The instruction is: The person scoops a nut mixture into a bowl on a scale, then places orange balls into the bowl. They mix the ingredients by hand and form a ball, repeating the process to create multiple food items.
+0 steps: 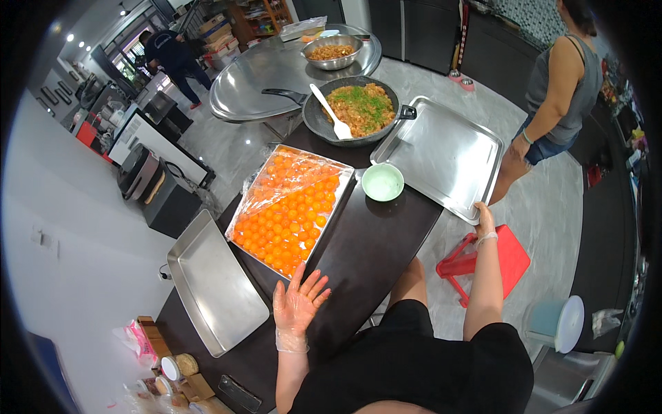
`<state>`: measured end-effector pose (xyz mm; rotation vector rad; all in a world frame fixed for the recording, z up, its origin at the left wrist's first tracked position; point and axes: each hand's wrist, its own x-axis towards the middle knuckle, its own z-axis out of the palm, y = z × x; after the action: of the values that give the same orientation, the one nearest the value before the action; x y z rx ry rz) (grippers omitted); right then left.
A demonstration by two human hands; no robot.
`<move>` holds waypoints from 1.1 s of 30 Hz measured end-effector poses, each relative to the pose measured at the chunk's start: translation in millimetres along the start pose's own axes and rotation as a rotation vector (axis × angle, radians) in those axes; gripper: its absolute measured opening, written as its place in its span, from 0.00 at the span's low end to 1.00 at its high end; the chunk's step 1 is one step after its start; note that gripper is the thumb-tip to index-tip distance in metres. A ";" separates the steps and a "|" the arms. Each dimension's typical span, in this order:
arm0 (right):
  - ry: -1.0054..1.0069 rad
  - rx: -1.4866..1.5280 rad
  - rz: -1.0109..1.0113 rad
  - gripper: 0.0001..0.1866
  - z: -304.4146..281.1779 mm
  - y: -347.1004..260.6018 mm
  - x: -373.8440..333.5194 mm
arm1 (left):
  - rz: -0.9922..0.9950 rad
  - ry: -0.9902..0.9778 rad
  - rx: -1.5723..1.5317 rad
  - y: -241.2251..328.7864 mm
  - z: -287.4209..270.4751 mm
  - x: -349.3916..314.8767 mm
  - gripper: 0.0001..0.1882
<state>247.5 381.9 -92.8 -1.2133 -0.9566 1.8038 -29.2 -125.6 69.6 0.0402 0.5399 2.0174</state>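
Left hand, clear-gloved, is hovering palm-up by the near end of the tray of orange balls, fingers spread wide. Right hand is holding the flat metal tray at its near corner, fingers closing on the rim; that tray is jutting past the counter, just beside the green bowl.

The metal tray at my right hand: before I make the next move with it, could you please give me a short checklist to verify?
1. Right hand on the edge of the metal tray: ok.
2. Left hand free: ok, open and holding nothing.
3. No food on the metal tray: ok.
4. Metal tray wholly over the dark table: not ok, it overhangs.
5. Metal tray not touching the short pan handle: cannot tell, they overlap in view.
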 end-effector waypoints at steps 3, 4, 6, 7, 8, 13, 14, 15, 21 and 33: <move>0.037 0.056 -0.084 0.09 -9.9 -1.4 11.3 | -0.017 -0.073 0.055 -0.9 -3.3 12.7 0.37; 0.040 0.042 -0.083 0.08 -14.6 1.6 10.7 | -0.004 -0.086 0.080 -2.0 -5.2 13.1 0.37; 0.045 0.014 -0.084 0.08 -26.0 -2.5 8.4 | 0.025 -0.114 0.129 -5.6 -6.1 12.7 0.37; 0.053 0.004 -0.086 0.07 -24.4 -11.8 1.6 | 0.052 -0.108 0.107 -10.6 -7.8 9.0 0.37; 0.052 -0.014 -0.128 0.07 -27.6 -19.4 -6.9 | 0.065 -0.105 0.087 -16.1 -12.2 1.9 0.37; 0.097 -0.197 -0.473 0.09 -62.8 -58.0 -38.3 | 0.109 -0.136 0.012 -41.0 -43.4 -46.1 0.35; 0.159 -0.203 -0.517 0.09 -60.0 -64.4 -50.1 | 0.133 -0.112 0.033 -39.9 -47.6 -56.0 0.35; 0.208 -0.208 -0.559 0.09 -52.5 -73.7 -64.4 | 0.145 -0.112 0.035 -39.1 -48.4 -62.4 0.35; 0.136 -0.299 -0.826 0.12 -90.1 -167.9 -98.0 | 0.371 -0.116 0.063 -11.1 -63.3 -100.6 0.38; -0.401 -0.076 -0.346 0.10 200.3 -98.1 -224.3 | 0.813 -0.145 0.014 56.2 -88.9 -188.1 0.35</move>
<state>135.7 193.2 135.1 -0.6803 -1.3777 1.7676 -5.3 -338.7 48.6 0.4779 0.4843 2.7664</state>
